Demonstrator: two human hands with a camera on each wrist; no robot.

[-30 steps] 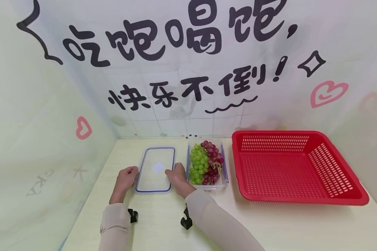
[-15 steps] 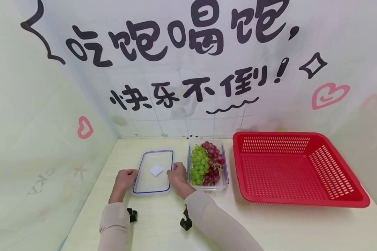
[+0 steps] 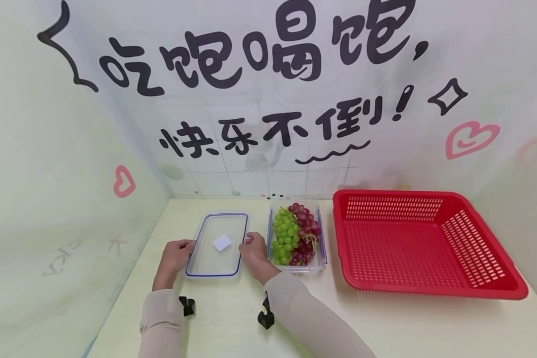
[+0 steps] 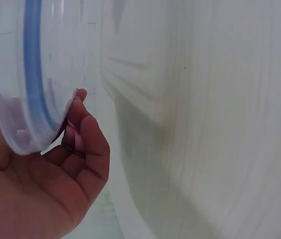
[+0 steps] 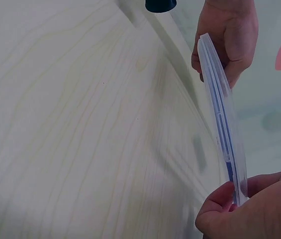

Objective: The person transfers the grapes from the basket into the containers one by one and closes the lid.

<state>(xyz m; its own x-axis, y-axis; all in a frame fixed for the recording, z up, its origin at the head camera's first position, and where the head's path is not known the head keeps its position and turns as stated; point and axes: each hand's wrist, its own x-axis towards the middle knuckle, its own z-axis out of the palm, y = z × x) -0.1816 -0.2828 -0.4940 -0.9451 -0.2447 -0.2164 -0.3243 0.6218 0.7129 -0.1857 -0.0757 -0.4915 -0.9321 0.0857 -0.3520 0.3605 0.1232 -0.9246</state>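
Note:
A clear plastic container lid [image 3: 210, 261] with a blue sealing strip is held between both hands in the head view. My left hand [image 3: 176, 256] pinches its left edge, and my right hand [image 3: 254, 252] pinches the right edge between thumb and fingers. A small white square [image 3: 222, 242] shows at the lid's middle. Seen edge-on in the right wrist view, the lid [image 5: 219, 109] is off the tabletop. Just right of it stands a clear box [image 3: 298, 269] filled with green grapes [image 3: 286, 236] and red grapes [image 3: 305, 219].
A large red plastic basket [image 3: 398, 253] stands on the right of the pale wooden table [image 3: 232, 318]. Behind runs a printed wall sheet [image 3: 250, 184], and another covers the left side [image 3: 71, 223].
The lid has shifted slightly left and toward me, and its tilt has changed. Both hands keep their pinch on its edges. The grape box and basket stay put.

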